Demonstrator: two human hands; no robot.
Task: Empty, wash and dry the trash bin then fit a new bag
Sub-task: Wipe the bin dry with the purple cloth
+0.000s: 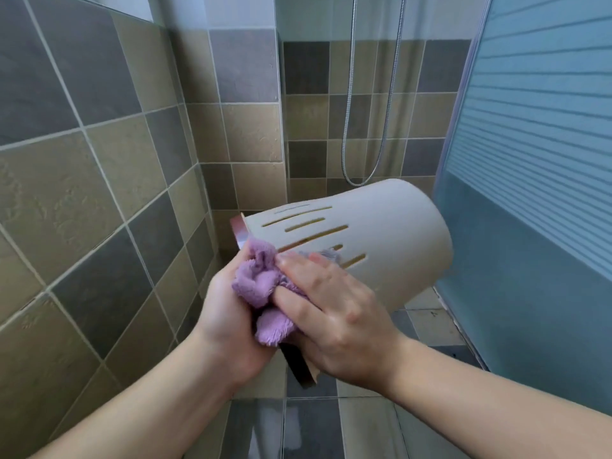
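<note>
Tiled wall (82, 193) at left. Left hand (228, 313) next, fingers hidden behind a bunched lilac cloth (261, 279); grip not readable, likely steadying the rim. Right hand (334, 313), fingers curled loosely, presses the cloth onto the beige trash bin (381, 233), held sideways in the air, probably to reach every side while drying. Frosted shower door (536, 160) at right.
</note>
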